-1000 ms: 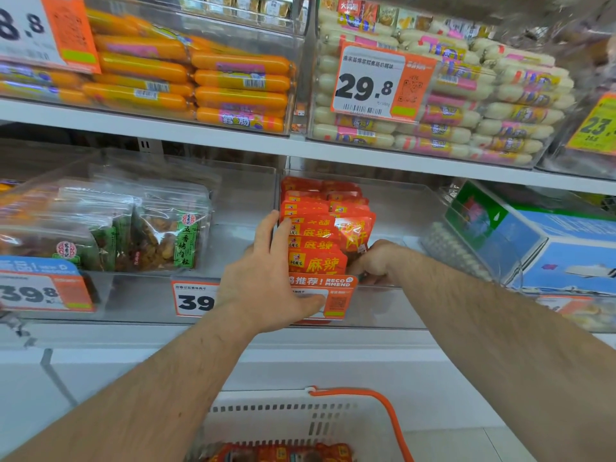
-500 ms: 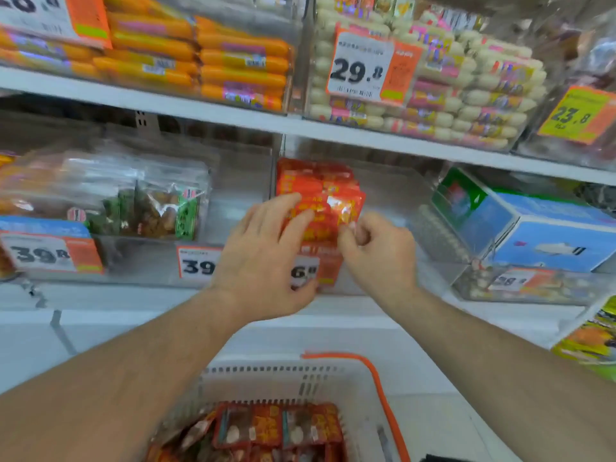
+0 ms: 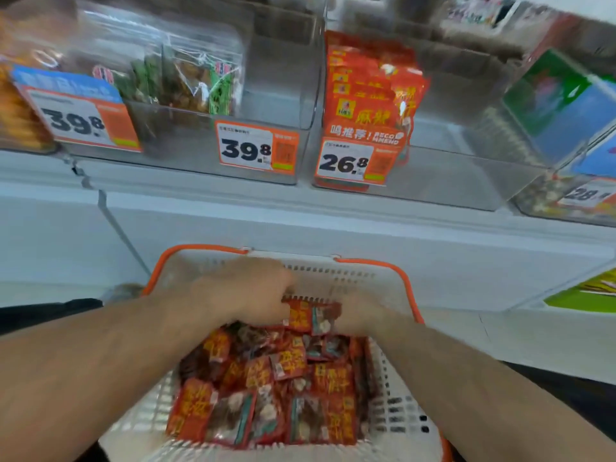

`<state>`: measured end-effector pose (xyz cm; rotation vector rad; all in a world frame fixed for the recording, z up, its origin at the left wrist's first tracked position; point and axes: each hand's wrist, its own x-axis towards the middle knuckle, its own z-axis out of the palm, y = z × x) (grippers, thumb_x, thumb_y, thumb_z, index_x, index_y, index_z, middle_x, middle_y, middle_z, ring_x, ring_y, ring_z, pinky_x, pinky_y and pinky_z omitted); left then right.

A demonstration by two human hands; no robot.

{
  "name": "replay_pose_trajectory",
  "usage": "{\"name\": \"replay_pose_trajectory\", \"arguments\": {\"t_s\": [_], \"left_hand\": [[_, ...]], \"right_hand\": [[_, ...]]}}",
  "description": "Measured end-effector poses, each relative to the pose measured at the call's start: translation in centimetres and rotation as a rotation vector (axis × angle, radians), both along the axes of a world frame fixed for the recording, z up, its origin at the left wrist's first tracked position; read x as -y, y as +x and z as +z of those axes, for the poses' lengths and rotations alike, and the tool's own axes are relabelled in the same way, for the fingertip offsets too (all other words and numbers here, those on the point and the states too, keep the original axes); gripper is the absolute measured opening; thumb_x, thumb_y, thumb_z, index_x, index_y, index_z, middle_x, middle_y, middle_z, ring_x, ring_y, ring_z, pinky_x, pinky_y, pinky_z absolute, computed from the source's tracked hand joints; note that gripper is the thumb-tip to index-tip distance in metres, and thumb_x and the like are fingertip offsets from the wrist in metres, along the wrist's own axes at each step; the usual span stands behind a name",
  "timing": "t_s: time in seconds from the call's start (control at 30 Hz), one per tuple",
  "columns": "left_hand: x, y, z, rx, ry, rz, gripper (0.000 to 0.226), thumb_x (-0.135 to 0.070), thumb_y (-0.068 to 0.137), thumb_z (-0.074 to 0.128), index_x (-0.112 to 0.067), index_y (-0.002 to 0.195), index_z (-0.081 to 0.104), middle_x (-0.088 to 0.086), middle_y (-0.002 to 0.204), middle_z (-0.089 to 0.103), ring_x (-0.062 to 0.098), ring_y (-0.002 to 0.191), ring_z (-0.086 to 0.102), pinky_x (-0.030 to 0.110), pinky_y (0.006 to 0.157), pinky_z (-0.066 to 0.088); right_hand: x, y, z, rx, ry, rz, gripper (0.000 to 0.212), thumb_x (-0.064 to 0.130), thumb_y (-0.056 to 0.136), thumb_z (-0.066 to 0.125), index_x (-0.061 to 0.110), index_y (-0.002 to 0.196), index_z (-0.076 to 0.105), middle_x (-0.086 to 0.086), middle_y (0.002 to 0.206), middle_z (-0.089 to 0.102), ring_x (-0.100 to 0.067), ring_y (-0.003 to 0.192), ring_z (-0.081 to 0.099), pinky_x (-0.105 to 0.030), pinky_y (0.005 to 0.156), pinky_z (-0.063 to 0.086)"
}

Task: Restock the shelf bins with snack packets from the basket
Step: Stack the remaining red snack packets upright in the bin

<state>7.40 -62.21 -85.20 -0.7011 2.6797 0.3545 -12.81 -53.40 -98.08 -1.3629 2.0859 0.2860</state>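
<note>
A white basket (image 3: pixel 336 273) with orange handles sits low in front of me, holding several red snack packets (image 3: pixel 286 388). Both my hands are inside it at its far end. My left hand (image 3: pixel 246 291) is curled over a small upright bunch of packets (image 3: pixel 310 316). My right hand (image 3: pixel 361 315) grips the same bunch from the right, its fingers hidden behind the packets. Above, a clear shelf bin (image 3: pixel 450 185) holds a row of matching red packets (image 3: pixel 363 91) along its left side. The view is motion-blurred.
The bin's right half is bare. A price tag reading 26.8 (image 3: pixel 346 163) hangs on its front. Left of it, another clear bin (image 3: pixel 186 148) holds green-labelled bags. A blue and green box (image 3: pixel 563 105) stands at the right. A white shelf ledge (image 3: pixel 300 208) runs between bins and basket.
Both hands left the red packets in the shelf bin and dropped into the basket. My view tilted down, so the basket's contents now fill the lower frame.
</note>
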Motion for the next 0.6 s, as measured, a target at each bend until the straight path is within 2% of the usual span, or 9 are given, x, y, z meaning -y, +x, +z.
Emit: {"name": "replay_pose_trajectory", "arguments": {"t_s": [0.07, 0.1, 0.23, 0.33, 0.4, 0.43, 0.53, 0.6], "left_hand": [[0.2, -0.2, -0.5, -0.020, 0.012, -0.003, 0.013, -0.037, 0.084, 0.052, -0.025, 0.085, 0.058, -0.004, 0.083, 0.061, 0.017, 0.074, 0.058, 0.039, 0.072, 0.054], [0.3, -0.4, -0.7, -0.024, 0.018, -0.005, 0.012, -0.037, 0.084, 0.053, -0.025, 0.085, 0.057, -0.004, 0.083, 0.061, 0.016, 0.074, 0.058, 0.038, 0.072, 0.054], [0.5, -1.0, -1.4, -0.028, 0.093, 0.007, 0.009, -0.033, 0.087, 0.054, -0.025, 0.083, 0.056, -0.005, 0.083, 0.060, 0.015, 0.074, 0.057, 0.036, 0.069, 0.052], [0.9, -1.2, -1.9, -0.008, 0.154, 0.019, 0.013, -0.033, 0.087, 0.053, -0.025, 0.095, 0.060, -0.005, 0.091, 0.062, 0.015, 0.080, 0.058, 0.038, 0.075, 0.054], [1.1, -1.3, -2.1, 0.027, 0.164, 0.012, 0.018, -0.034, 0.089, 0.052, -0.027, 0.103, 0.060, -0.007, 0.098, 0.062, 0.015, 0.087, 0.059, 0.038, 0.079, 0.054], [1.2, -1.3, -2.2, 0.044, 0.168, 0.009, 0.018, -0.034, 0.089, 0.052, -0.028, 0.105, 0.060, -0.008, 0.099, 0.062, 0.015, 0.088, 0.059, 0.037, 0.080, 0.054], [1.3, -1.3, -2.4, 0.073, 0.185, 0.025, 0.018, -0.032, 0.089, 0.052, -0.029, 0.105, 0.060, -0.009, 0.100, 0.061, 0.014, 0.089, 0.058, 0.036, 0.081, 0.054], [1.3, -1.3, -2.4, 0.089, 0.189, 0.034, 0.021, -0.034, 0.090, 0.052, -0.029, 0.109, 0.060, -0.008, 0.104, 0.062, 0.014, 0.092, 0.059, 0.037, 0.083, 0.054]], "right_hand": [[-1.0, 0.2, -1.5, -0.083, 0.097, 0.032, 0.050, 0.046, 0.074, 0.066, 0.021, 0.118, 0.064, -0.008, 0.127, 0.061, -0.027, 0.112, 0.057, -0.031, 0.089, 0.049], [-1.4, 0.3, -2.3, -0.120, 0.106, 0.050, 0.050, 0.043, 0.076, 0.065, 0.019, 0.120, 0.061, -0.009, 0.128, 0.058, -0.029, 0.114, 0.055, -0.033, 0.090, 0.048], [-2.2, 0.4, -5.2, -0.215, -0.034, 0.025, 0.064, 0.033, 0.082, 0.066, 0.018, 0.138, 0.039, -0.008, 0.144, 0.039, -0.031, 0.130, 0.039, -0.041, 0.107, 0.039], [-2.0, 0.0, -7.8, -0.256, -0.058, 0.022, 0.085, 0.041, 0.079, 0.068, 0.018, 0.148, 0.025, -0.006, 0.153, 0.029, -0.031, 0.140, 0.028, -0.045, 0.117, 0.024], [-2.0, -0.3, -9.1, -0.276, -0.065, 0.031, 0.094, 0.048, 0.077, 0.069, 0.020, 0.151, 0.020, -0.005, 0.155, 0.029, -0.029, 0.141, 0.028, -0.045, 0.119, 0.019], [-2.1, -0.3, -9.5, -0.283, -0.064, 0.038, 0.091, 0.047, 0.078, 0.069, 0.021, 0.151, 0.020, -0.005, 0.154, 0.032, -0.029, 0.140, 0.031, -0.045, 0.117, 0.020], [-2.7, 0.1, -9.7, -0.382, -0.095, 0.176, 0.062, 0.026, 0.089, 0.058, 0.019, 0.145, 0.033, -0.007, 0.142, 0.047, -0.030, 0.128, 0.044, -0.046, 0.108, 0.029], [-3.0, 0.0, -9.2, -0.452, -0.112, 0.279, 0.053, 0.018, 0.088, 0.058, 0.016, 0.139, 0.043, -0.008, 0.133, 0.056, -0.032, 0.122, 0.051, -0.045, 0.104, 0.034]]}}
